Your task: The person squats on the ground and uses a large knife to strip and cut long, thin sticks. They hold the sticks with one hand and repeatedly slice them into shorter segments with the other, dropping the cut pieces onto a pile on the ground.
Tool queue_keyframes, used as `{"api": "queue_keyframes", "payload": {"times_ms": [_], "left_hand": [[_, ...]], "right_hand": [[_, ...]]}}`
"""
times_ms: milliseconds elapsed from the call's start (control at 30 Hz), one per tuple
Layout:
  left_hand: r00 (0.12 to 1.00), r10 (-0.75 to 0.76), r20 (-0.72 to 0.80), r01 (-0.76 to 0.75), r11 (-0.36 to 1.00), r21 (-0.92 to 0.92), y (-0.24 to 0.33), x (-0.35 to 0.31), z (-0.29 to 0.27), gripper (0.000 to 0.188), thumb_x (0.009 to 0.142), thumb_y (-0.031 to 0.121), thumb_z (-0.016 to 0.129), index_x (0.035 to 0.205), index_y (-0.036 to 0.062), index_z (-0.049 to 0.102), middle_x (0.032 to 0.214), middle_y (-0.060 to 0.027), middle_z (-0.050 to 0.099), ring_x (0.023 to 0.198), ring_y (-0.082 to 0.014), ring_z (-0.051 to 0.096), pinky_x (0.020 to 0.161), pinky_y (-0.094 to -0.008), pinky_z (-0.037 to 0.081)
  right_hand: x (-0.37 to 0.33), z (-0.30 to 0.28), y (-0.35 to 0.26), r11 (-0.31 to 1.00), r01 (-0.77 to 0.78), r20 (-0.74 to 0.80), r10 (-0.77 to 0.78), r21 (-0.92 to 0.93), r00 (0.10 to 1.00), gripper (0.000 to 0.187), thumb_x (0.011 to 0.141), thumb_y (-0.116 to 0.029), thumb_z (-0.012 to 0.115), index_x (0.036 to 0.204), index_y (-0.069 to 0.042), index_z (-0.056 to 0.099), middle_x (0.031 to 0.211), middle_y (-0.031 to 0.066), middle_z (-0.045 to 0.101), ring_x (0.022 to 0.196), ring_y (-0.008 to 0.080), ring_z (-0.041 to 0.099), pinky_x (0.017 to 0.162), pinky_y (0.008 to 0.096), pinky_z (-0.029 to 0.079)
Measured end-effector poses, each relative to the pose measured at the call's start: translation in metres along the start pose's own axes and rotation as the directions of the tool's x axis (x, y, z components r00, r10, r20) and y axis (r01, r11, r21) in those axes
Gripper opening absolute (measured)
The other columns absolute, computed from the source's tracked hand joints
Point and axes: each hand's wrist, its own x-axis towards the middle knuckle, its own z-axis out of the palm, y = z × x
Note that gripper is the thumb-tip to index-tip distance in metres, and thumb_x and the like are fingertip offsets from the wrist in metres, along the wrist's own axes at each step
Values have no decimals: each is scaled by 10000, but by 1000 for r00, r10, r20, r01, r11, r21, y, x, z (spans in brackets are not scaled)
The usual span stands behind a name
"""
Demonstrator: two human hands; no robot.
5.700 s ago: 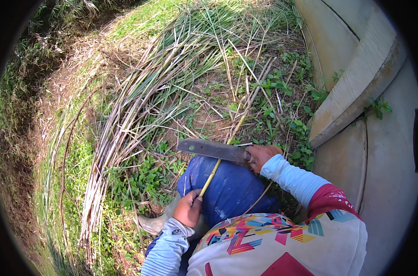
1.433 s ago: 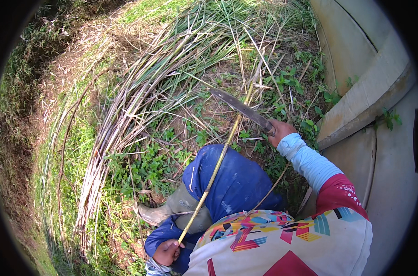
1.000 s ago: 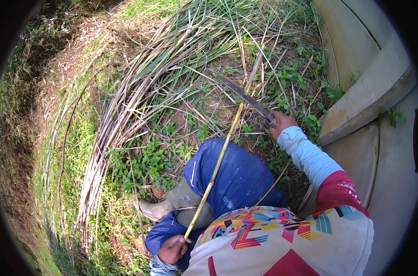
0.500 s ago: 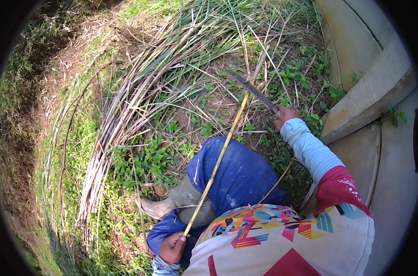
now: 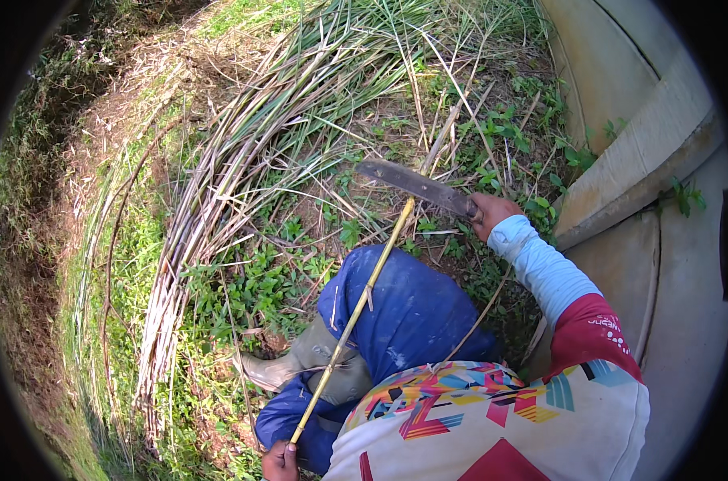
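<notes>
A long, thin yellow cane stalk slants up across my blue-trousered knee, and my left hand is closed round its lower end at the bottom of the view. Its far end lies at the near edge of a machete blade; whether the two touch I cannot tell. My right hand grips the machete's handle, with the broad dark blade pointing left. A dry, pale stalk piece lies just beyond the blade.
A big heap of cut stalks and long green leaves curves along the left and far side. Concrete slabs rise at the right. Low green weeds cover the ground, and my boot rests among them.
My left hand has drawn the yellow stalk down toward me. The machete has swung a little nearer and left, its flat side now showing; the stalk no longer reaches past the blade.
</notes>
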Motion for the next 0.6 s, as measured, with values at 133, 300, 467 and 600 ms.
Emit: {"api": "queue_keyframes", "payload": {"times_ms": [133, 300, 467, 600], "left_hand": [[997, -75, -31, 69, 984, -162, -28, -18, -17, 204, 1024, 224, 610, 1013, 44, 704, 710, -26, 627, 618, -135, 577, 571, -315, 463], [997, -68, 42, 68, 998, 2, -17, 19, -15, 284, 990, 314, 673, 942, 34, 678, 745, -55, 613, 671, -179, 585, 608, -346, 462], [962, 244, 121, -262, 950, 170, 112, 104, 27, 492, 875, 260, 765, 1267, 16, 594, 930, -187, 716, 879, -344, 714, 791, -400, 548], [915, 397, 75, -403, 911, 90, 136, 149, 64, 386, 913, 179, 702, 1260, 35, 612, 1003, -224, 714, 953, -421, 690, 825, -446, 547]], "right_hand": [[32, -17, 21, 945, -296, -43, 304, 136, 952, 551, 784, -170, 735, 1317, -134, 601, 1081, 202, 703, 1012, 408, 673, 914, 483, 543], [-4, -9, -13, 1000, 6, 21, -7, 23, 1000, 487, 770, -154, 722, 1246, -136, 621, 1057, 174, 701, 983, 409, 671, 882, 490, 548], [-39, -4, -41, 992, 93, 28, -96, 86, 995, 455, 755, -155, 723, 1200, -143, 629, 1022, 161, 696, 953, 407, 670, 845, 496, 552], [-55, -5, -54, 971, 222, -13, -222, 91, 975, 468, 762, -183, 722, 1217, -131, 626, 1006, 150, 694, 929, 395, 676, 823, 492, 556]]}}
